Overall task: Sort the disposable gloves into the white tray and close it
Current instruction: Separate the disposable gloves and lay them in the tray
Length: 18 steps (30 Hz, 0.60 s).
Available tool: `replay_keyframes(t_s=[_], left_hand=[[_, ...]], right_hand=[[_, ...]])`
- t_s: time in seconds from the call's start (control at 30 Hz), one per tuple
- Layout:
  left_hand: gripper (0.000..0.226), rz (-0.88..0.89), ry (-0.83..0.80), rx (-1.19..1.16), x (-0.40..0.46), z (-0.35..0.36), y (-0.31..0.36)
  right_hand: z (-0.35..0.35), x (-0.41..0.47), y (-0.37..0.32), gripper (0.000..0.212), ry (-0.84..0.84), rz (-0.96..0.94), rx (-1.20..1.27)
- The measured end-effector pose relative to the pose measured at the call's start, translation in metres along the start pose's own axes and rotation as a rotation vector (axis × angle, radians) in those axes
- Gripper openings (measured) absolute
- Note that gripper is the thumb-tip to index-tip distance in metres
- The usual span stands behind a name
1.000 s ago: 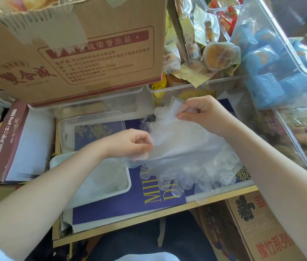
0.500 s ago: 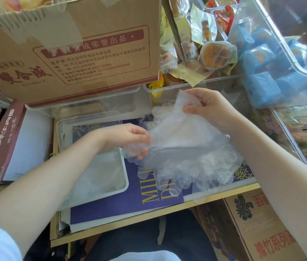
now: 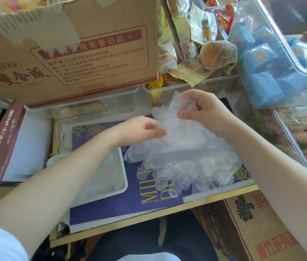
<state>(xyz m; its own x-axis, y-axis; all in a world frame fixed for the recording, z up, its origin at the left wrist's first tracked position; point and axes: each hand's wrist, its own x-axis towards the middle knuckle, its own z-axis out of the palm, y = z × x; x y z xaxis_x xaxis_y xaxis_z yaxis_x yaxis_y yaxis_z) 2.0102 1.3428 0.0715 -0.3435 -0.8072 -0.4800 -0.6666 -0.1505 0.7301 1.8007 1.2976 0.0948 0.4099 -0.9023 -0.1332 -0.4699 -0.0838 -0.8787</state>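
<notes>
A heap of clear disposable gloves [image 3: 186,159] lies on a purple book cover at the middle of the small table. My right hand [image 3: 205,112] pinches the cuff of one clear glove [image 3: 177,102] and lifts it above the heap. Just left of that glove, my left hand [image 3: 145,129] has its fingers loosely curled and touches the glove's lower edge. The white tray [image 3: 120,187] sits to the left of the heap under my left forearm, with some clear gloves inside. Its clear lid [image 3: 64,129] lies behind it.
A large cardboard box [image 3: 69,53] overhangs the back of the table. Clear bins of wrapped snacks [image 3: 290,63] crowd the back and right. A maroon box [image 3: 2,144] stands at the left, another carton [image 3: 265,227] below right. The table's wooden front edge [image 3: 148,217] is close.
My right hand has lifted the glove's cuff and turned it. My left hand has moved up and right from the tray's edge and loosened its closed grip on the glove.
</notes>
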Motion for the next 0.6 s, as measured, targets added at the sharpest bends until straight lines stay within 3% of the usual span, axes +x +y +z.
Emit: replay_keyframes(t_s=[0.17, 0.37, 0.5, 0.6], left_hand=[[0.021, 0.158, 0.129, -0.309, 0.006, 0.012, 0.01], [0.016, 0.158, 0.262, -0.416, 0.002, 0.013, 0.004], [0.013, 0.144, 0.324, -0.301, 0.0, 0.011, -0.002], [0.012, 0.193, 0.338, -0.153, -0.001, 0.01, -0.001]], right_hand=[[0.008, -0.003, -0.01, 0.045, -0.016, -0.04, -0.028], [-0.017, -0.006, 0.008, 0.046, -0.12, 0.153, -0.026], [-0.009, -0.012, 0.013, 0.049, 0.078, -0.238, -0.307], [0.005, -0.01, 0.011, 0.037, 0.158, -0.308, -0.371]])
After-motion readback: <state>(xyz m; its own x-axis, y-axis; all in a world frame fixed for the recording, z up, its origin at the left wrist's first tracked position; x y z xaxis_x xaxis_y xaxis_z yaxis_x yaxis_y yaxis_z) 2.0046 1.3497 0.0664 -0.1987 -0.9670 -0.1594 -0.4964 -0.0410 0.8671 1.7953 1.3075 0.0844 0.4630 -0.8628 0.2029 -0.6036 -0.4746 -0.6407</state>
